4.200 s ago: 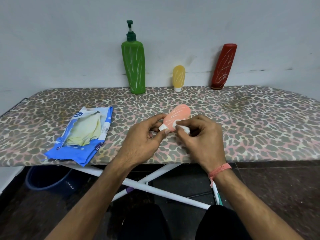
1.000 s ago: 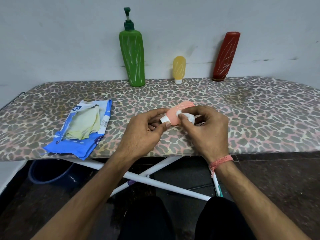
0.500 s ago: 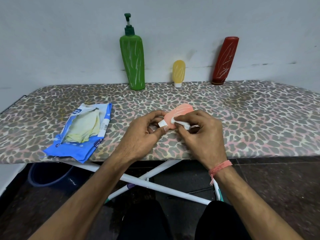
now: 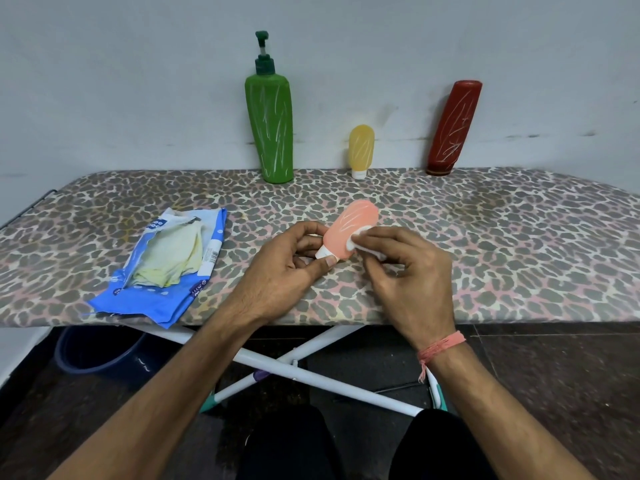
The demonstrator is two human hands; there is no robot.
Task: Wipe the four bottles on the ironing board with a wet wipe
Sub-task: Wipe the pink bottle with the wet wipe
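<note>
While the left hand (image 4: 284,268) pinches the white cap end of the pink bottle (image 4: 349,233), the right hand (image 4: 408,268) pinches a wet wipe (image 4: 360,242) against its side, above the near middle of the ironing board (image 4: 502,244). Hands close together. Green pump bottle (image 4: 272,129), small yellow bottle (image 4: 361,150) and red bottle (image 4: 453,128) stand at the far edge by the wall. Blue wipes pack (image 4: 162,268) lies left. Red thread (image 4: 441,346) on right wrist.
</note>
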